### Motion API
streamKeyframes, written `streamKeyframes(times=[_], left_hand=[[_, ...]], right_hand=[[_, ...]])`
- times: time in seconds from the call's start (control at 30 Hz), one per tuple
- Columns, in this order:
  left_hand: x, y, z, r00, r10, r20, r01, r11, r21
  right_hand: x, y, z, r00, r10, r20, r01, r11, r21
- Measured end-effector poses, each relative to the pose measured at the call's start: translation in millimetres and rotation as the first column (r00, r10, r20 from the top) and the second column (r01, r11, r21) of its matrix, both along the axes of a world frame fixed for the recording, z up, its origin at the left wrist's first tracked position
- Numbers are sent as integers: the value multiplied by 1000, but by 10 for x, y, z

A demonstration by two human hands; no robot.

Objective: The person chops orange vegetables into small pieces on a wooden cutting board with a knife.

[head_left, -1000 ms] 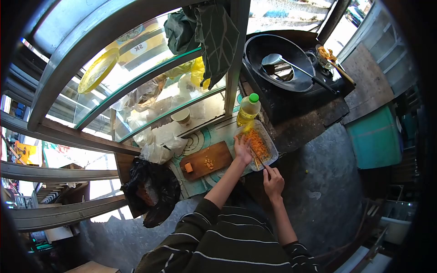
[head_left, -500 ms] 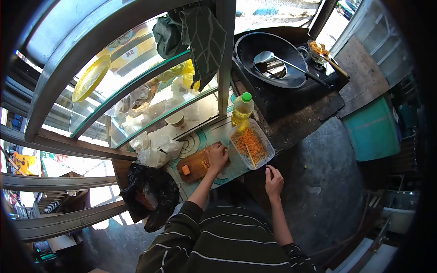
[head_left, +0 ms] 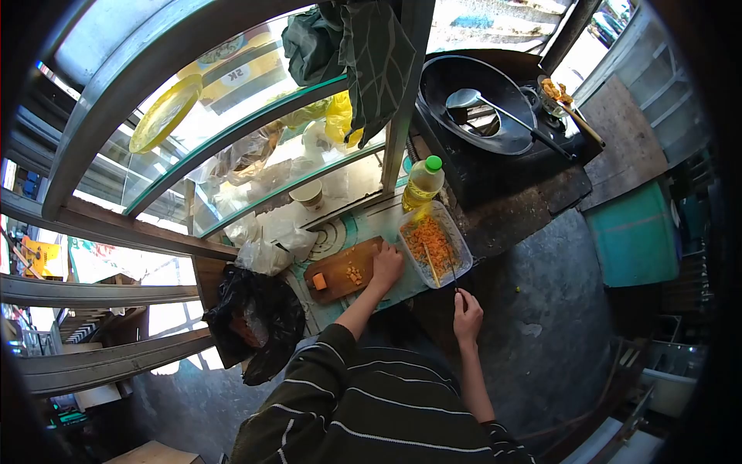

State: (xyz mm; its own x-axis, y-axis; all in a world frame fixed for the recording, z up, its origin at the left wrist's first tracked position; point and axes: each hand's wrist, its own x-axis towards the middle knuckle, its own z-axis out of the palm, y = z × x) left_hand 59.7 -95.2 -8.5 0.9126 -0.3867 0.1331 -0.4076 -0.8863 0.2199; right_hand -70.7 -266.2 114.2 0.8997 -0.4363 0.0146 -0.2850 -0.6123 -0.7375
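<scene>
A wooden cutting board [head_left: 334, 288] lies on the patterned counter cover. On it sit an orange block [head_left: 319, 281] at the left and small diced orange pieces [head_left: 354, 275] nearer the middle. My left hand [head_left: 388, 267] is closed on the board's right end. Right of the board, a clear plastic container [head_left: 466, 261] holds shredded orange food [head_left: 430, 244] with a light-coloured stick in it. Below the container's near edge, my right hand [head_left: 467, 315] grips the handle of a thin dark knife [head_left: 455, 281], blade pointing up toward the container.
A bottle of yellow liquid [head_left: 424, 185] with a green cap stands behind the container. A wok [head_left: 433, 100] with a ladle rests on the stove, beside a bowl of fried food [head_left: 555, 94]. A black plastic bag [head_left: 270, 317] hangs left; a glass case [head_left: 255, 139] stands behind.
My left hand has moved right along the board to its end, uncovering more diced pieces. My right hand still holds the knife, with more of the blade showing. The whole view has shifted slightly.
</scene>
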Motion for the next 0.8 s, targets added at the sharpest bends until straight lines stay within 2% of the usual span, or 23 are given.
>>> streamKeyframes(times=[0.03, 0.1, 0.2, 0.33, 0.4, 0.43, 0.47, 0.5, 0.53, 0.6, 0.63, 0.7, 0.8], left_hand=[[-1, 16, -4, 1000, 3, 0, -3, 1000, 1], [5, 63, -6, 984, -152, 89, 146, 986, 75], [18, 135, -6, 953, -238, 189, 225, 970, 91], [72, 201, 0, 936, -265, 232, 255, 964, 75], [85, 217, 67, 975, -129, 180, 136, 990, -26], [86, 203, 125, 975, -130, 182, 137, 990, -27], [85, 179, 186, 987, 90, 133, -57, 971, -233], [94, 154, 285, 956, 291, 40, -249, 875, -415], [101, 113, 402, 957, 288, 43, -245, 876, -416], [87, -15, 627, 960, 279, 6, -199, 700, -686], [76, -100, 716, 959, 282, 3, -204, 702, -682], [95, -282, 834, 990, 119, 73, -44, 764, -643], [97, -343, 875, 978, 171, 120, -47, 739, -672]], right_hand=[[8, 5, -14, 1000, 3, 0, -3, 1000, 1], [30, 16, -19, 1000, 21, 22, -21, 1000, -14], [52, 45, 32, 1000, 12, -24, -12, 1000, 29], [53, 69, 59, 1000, 13, -16, -13, 999, 37], [39, 73, 57, 1000, 15, -19, -14, 998, 55], [28, 71, 54, 1000, 14, -17, -13, 998, 53], [14, 66, 50, 1000, 8, -5, -8, 998, 57], [11, 57, 44, 1000, 2, 9, -3, 998, 61], [7, 46, 30, 1000, -1, 11, 1, 998, 61], [-16, 33, -10, 999, 9, 48, -10, 999, 38], [-32, 43, -22, 999, 11, 43, -13, 999, 41], [-20, 61, -30, 998, 28, 57, -31, 998, 49], [-27, 104, -17, 998, 46, 39, -49, 995, 85]])
